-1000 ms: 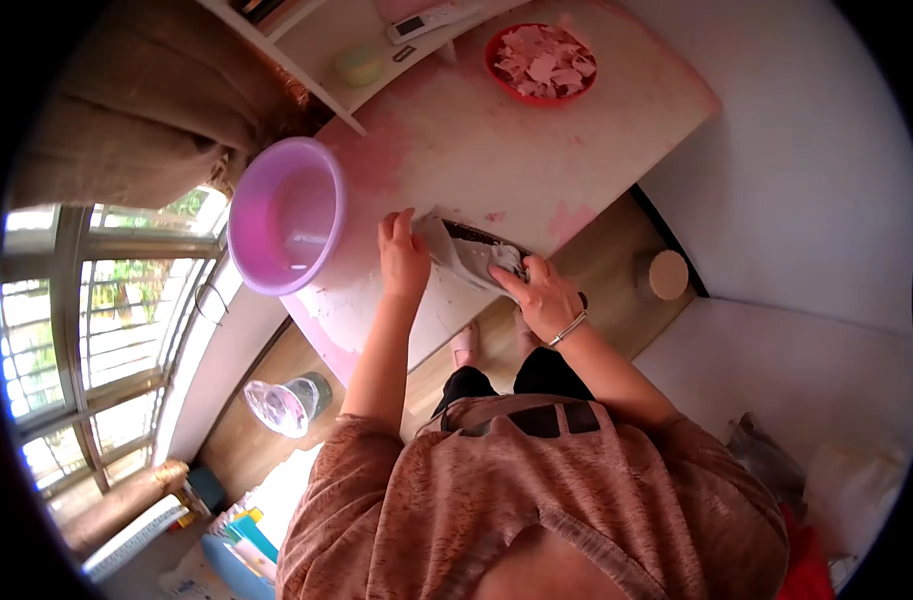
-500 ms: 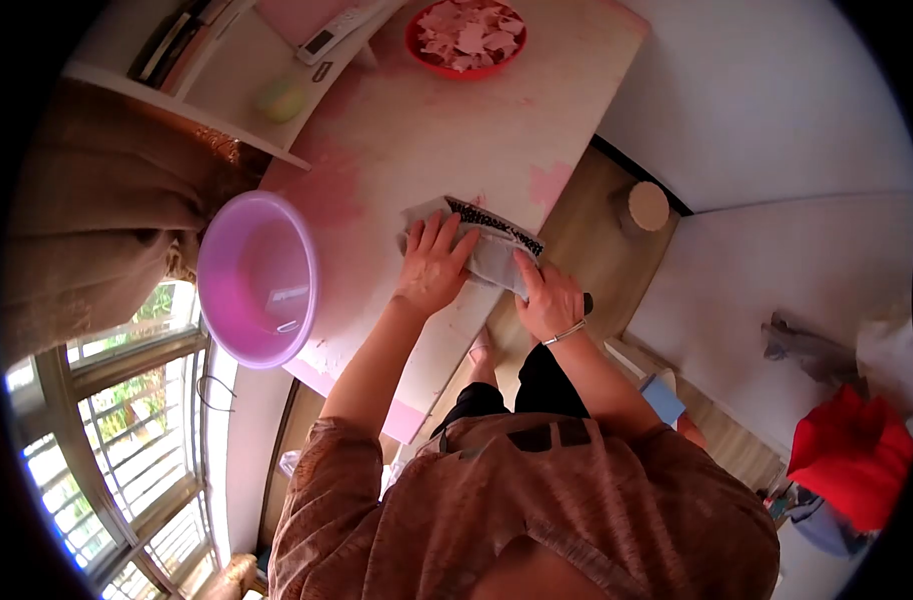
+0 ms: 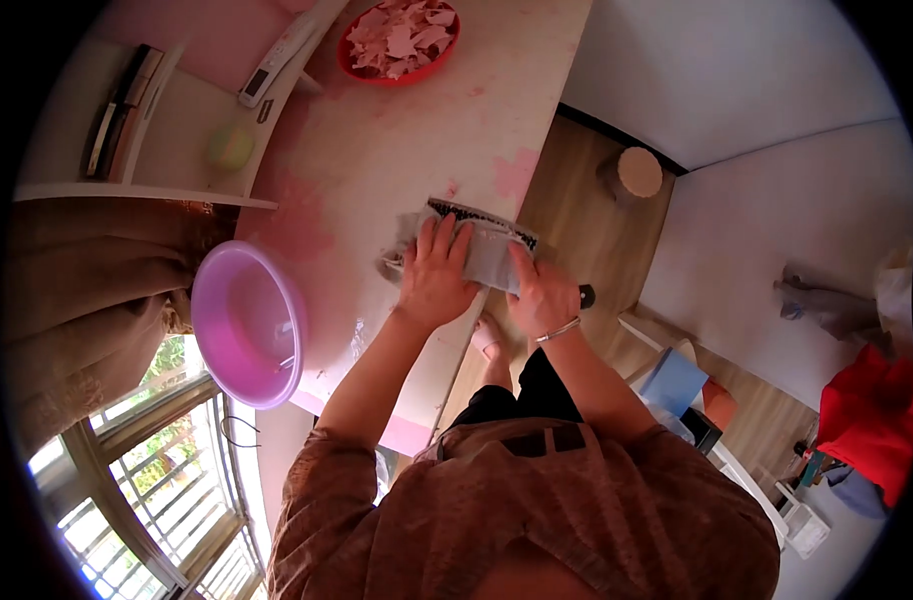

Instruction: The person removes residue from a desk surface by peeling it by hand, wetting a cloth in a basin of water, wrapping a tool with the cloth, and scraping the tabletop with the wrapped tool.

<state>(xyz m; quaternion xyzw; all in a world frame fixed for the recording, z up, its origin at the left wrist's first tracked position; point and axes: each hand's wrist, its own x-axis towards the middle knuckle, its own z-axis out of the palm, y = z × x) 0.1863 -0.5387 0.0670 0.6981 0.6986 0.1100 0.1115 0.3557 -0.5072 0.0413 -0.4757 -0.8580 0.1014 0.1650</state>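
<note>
My right hand [image 3: 545,300] is closed around the dark handle [image 3: 588,296] of what looks like a broad-bladed knife, its index finger along the grey flat part. A band with a black-and-white pattern [image 3: 482,222] runs along the far side of the blade. My left hand [image 3: 437,275] lies over a grey cloth [image 3: 392,262] and the left end of the blade, fingers stretched out and pressing down. The cloth partly covers the blade, so its full outline is hidden. All of this rests on the worn pink-and-white table [image 3: 377,180].
A purple basin [image 3: 247,325] stands left of the table. A red bowl [image 3: 399,75] with pale torn pieces sits at the far end. White shelving [image 3: 192,110] borders the left side. A round-topped stool [image 3: 639,173] stands on the floor to the right.
The view has shifted, so the bowl and shelf appear further left. My left hand still presses on the cloth, and more of the cloth shows beside it. My right hand keeps its grip.
</note>
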